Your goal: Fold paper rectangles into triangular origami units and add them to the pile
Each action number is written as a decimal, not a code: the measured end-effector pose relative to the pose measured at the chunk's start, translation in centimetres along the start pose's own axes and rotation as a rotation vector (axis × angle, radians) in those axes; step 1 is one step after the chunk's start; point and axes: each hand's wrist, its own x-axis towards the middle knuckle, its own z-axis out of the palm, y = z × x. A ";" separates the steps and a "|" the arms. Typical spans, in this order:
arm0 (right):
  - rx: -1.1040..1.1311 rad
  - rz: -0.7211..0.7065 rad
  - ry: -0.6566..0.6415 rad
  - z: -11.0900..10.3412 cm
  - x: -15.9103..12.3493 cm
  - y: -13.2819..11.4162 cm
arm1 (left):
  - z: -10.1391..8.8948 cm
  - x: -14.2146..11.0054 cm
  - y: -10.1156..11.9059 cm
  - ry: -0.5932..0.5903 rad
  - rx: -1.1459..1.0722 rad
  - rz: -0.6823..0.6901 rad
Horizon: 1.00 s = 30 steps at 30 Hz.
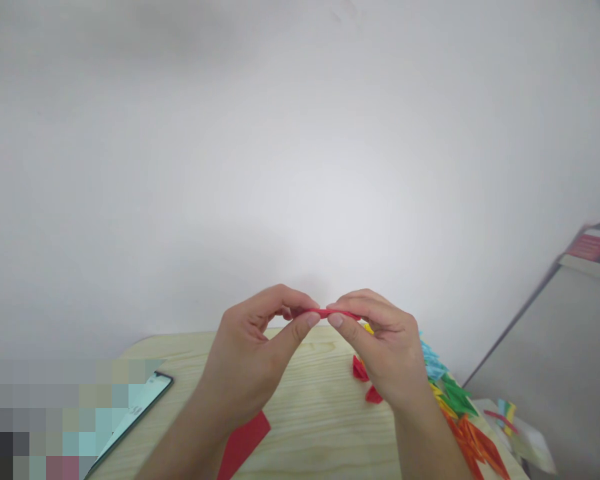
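A narrow strip of folded red paper point(324, 313) is held level above the table, pinched from both ends. My left hand point(260, 347) is closed on its left end between thumb and fingers. On the other end, my right hand point(380, 340) grips it in the same way, thumb below and fingers above. Most of the paper is hidden behind the fingertips. Below my left wrist lies a flat sheet of red paper point(245, 443), partly covered by the forearm. Small folded red paper pieces point(373, 395) rest on the table beside my right hand.
Folded paper pieces in blue point(433, 361), green point(457, 395) and orange point(475, 443) line the right edge of the wooden table point(310, 407). A phone point(135, 417) lies at the left. A white wall rises behind, and a grey cabinet-like surface point(560, 347) stands at the right.
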 end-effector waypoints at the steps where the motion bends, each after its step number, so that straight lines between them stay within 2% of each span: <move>1: 0.000 -0.005 0.000 0.0 0.0 0.1 | 0.0 0.0 0.0 0.004 0.008 0.002; 13: 0.022 0.036 0.006 0.3 -0.1 0.1 | -0.3 0.3 0.5 0.011 0.081 -0.011; 23: -0.062 -0.018 0.018 0.4 -0.1 0.1 | -0.4 0.4 0.9 -0.018 0.130 -0.010; 30: -0.037 0.078 0.000 0.2 -0.2 0.3 | -0.5 0.5 0.3 -0.022 0.147 -0.025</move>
